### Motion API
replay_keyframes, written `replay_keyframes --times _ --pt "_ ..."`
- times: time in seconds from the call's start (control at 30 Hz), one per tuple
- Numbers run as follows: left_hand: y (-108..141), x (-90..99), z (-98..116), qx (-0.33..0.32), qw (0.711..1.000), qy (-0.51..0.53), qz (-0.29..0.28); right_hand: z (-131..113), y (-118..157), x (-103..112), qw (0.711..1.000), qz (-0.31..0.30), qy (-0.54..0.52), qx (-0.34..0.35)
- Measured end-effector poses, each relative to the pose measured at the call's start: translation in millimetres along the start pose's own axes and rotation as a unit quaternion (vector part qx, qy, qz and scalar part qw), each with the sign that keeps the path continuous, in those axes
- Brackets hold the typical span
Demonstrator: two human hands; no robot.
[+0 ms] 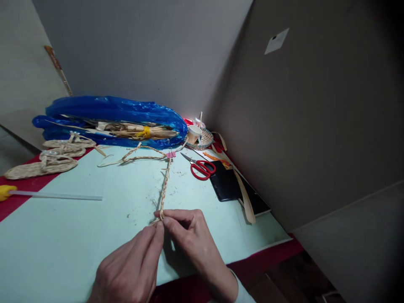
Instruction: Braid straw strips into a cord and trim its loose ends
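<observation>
A braided straw cord (165, 185) runs from a pink binder clip (171, 154) down toward me. At its near end, my right hand (189, 231) pinches the braid between thumb and forefinger. My left hand (132, 261) is closed just beside it, with its thumb and fingers pressed on the strands at the same end. Short loose strands stick out to the left of the fingertips. Beyond the clip, more braid (142, 158) lies in a loop on the pale green sheet. The fingers partly hide the braid's end.
Red-handled scissors (203, 169) lie right of the braid, beside a black tablet-like object (224, 181). A blue plastic bag (110, 105) with straw bundles stands at the back. Woven sandals (41, 166) and a glue stick (59, 195) are at left. A paper cup (194, 132) sits by a basket (205, 139).
</observation>
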State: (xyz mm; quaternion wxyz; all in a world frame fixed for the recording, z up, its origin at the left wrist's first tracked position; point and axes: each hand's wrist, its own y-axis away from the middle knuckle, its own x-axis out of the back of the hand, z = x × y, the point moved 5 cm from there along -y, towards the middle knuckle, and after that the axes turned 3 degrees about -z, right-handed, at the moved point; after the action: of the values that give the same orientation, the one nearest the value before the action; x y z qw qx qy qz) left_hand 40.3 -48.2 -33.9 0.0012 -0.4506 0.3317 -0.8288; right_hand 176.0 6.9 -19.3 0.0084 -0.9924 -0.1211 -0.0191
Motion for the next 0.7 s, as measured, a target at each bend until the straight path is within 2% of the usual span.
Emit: replay_keyframes --times 0.03,0.1,0.17,0.23,0.27,0.3,0.33,0.37,0.43,0.53,0.63,0.7 --pt "1.4 -0.3 0.8 0.019 1.000 0.003 -0.007 -0.4 0.2 0.2 1.000 -0.003 -0.008 0.002" --pt "-0.8 5.6 7.8 -0.017 1.000 -0.024 0.007 -0.7 0.8 0.3 1.000 -0.003 -0.022 0.012" --pt "-9.6 16.9 7.8 -0.036 0.999 0.020 0.023 -0.8 1.8 0.5 0.999 0.004 -0.030 0.014" --pt "-23.7 27.5 -3.1 0.004 0.993 0.116 0.020 -2.4 3.1 0.2 0.999 0.005 -0.038 0.016" --pt "-31.2 29.7 -12.6 0.058 0.988 0.146 0.005 -4.0 3.9 -0.1 0.999 0.001 -0.045 0.021" --pt "-37.3 25.8 -23.7 0.139 0.970 0.193 -0.048 -5.9 4.5 -0.8 0.998 -0.009 -0.053 0.028" --pt "-40.4 17.8 -33.4 0.227 0.930 0.269 -0.109 -7.6 5.1 -1.6 0.997 -0.023 -0.063 0.035" --pt "-44.5 12.0 -36.7 0.253 0.907 0.303 -0.149 -8.8 5.6 -2.2 0.996 -0.035 -0.073 0.042" --pt "-49.6 -1.1 -38.7 0.280 0.867 0.354 -0.209 -8.8 6.1 -1.9 0.994 -0.048 -0.082 0.052" --pt "-50.7 -16.6 -38.6 0.294 0.837 0.395 -0.240 -5.4 6.5 -0.2 0.996 -0.056 -0.046 0.057" --pt "-48.6 -22.8 -40.1 0.296 0.825 0.412 -0.248 -4.6 8.7 0.9 0.994 -0.074 0.047 0.059" --pt "-48.2 -22.1 -42.0 0.297 0.829 0.403 -0.249 -6.9 11.2 4.7 0.987 -0.064 0.135 0.062"
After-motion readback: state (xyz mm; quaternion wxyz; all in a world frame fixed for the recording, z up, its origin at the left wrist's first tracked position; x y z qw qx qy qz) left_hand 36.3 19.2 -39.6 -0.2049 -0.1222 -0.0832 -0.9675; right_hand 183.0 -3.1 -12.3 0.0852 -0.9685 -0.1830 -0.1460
